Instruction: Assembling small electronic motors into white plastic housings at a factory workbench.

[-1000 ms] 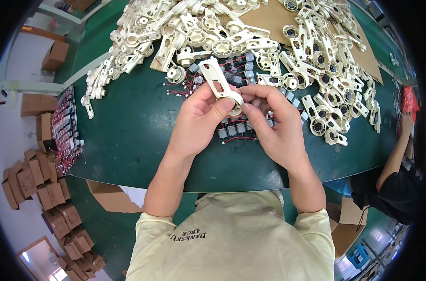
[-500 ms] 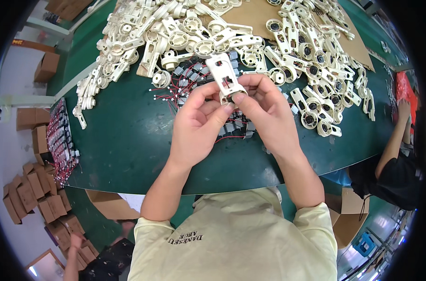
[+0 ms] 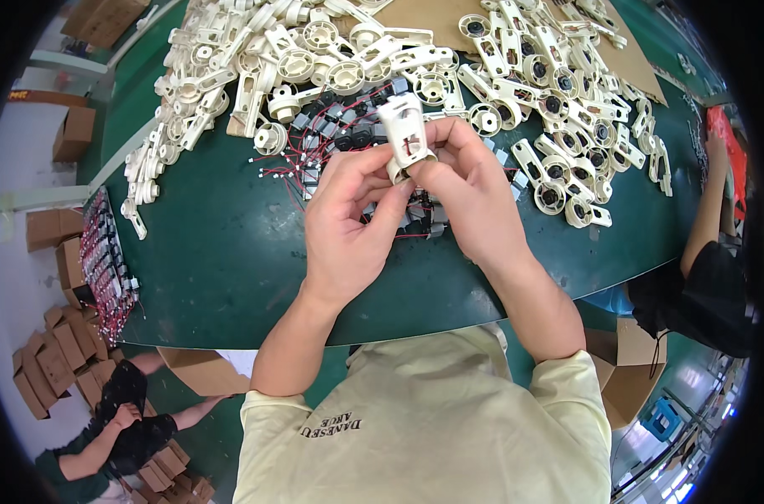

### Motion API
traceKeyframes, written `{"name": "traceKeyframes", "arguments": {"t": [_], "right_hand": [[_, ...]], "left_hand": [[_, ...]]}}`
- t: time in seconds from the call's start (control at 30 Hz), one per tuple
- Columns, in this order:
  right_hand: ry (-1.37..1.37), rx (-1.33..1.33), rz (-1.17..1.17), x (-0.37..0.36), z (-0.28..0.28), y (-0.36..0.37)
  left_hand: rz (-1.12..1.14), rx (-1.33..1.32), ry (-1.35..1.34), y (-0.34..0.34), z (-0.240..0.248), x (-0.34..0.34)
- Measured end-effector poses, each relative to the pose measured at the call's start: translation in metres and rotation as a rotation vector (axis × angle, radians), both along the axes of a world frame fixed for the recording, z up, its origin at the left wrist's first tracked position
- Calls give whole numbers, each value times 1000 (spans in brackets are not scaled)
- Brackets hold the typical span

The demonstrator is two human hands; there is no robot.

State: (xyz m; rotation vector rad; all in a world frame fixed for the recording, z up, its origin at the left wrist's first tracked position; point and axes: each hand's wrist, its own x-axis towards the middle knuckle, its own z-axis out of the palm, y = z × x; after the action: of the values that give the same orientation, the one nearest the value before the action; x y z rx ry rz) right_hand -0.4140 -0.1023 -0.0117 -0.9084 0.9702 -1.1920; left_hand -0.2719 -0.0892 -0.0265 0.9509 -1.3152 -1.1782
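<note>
Over the middle of the table, a cream plastic housing [image 3: 404, 126] with a slotted arm and a round end is held upright. My left hand [image 3: 346, 223] grips its round lower end from the left, thumb and fingers pressed in. From the other side my right hand [image 3: 476, 197] is closed on the same end, its thumb pushed against the ring's edge. Whatever sits inside the ring is mostly hidden by the thumbs. Behind and beneath my hands lies a heap of small grey and black motors [image 3: 336, 126] with red wires and white plugs.
Loose cream housings [image 3: 294, 65] are piled at the far left; more, with black round inserts [image 3: 554, 105], lie to the right on cardboard [image 3: 630, 63]. Wired motors [image 3: 109, 269] fill the left edge. A co-worker's arm [image 3: 708, 202] is at right; another person [image 3: 117, 412] is lower left.
The housing has tilted in my hands so its slotted arm looks shorter, and my right thumb has shifted on the ring. The person at lower left has come further into view.
</note>
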Motion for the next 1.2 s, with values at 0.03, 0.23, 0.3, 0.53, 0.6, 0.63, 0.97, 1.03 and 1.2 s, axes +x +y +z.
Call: {"name": "traceKeyframes", "arguments": {"t": [0.03, 0.23, 0.3, 0.53, 0.6, 0.63, 0.97, 1.03, 1.2], "right_hand": [[-10, 29, 6, -1, 0, -1], [-72, 33, 106, -5, 4, -1], [-126, 15, 122, -4, 4, 1], [100, -85, 178, -1, -7, 3], [74, -100, 231, -8, -7, -2], [59, -91, 280, -16, -6, -7], [723, -468, -538, -69, 1, -31], [773, -392, -222, -49, 9, -19], [1115, -448, 271, -41, 19, -3]], "left_hand": [[1, 1, -2, 0, 0, 1], [-79, 241, 200, -4, 6, 9], [-57, 246, 215, -5, 10, 10], [-45, 98, 67, -5, -2, 14], [-47, 74, 55, -7, -2, 18], [-65, 52, 4, -10, -1, 20], [557, 97, -981, -57, -9, 89], [563, 153, -991, -59, -7, 90], [459, 335, -606, -48, 7, 102]]}}
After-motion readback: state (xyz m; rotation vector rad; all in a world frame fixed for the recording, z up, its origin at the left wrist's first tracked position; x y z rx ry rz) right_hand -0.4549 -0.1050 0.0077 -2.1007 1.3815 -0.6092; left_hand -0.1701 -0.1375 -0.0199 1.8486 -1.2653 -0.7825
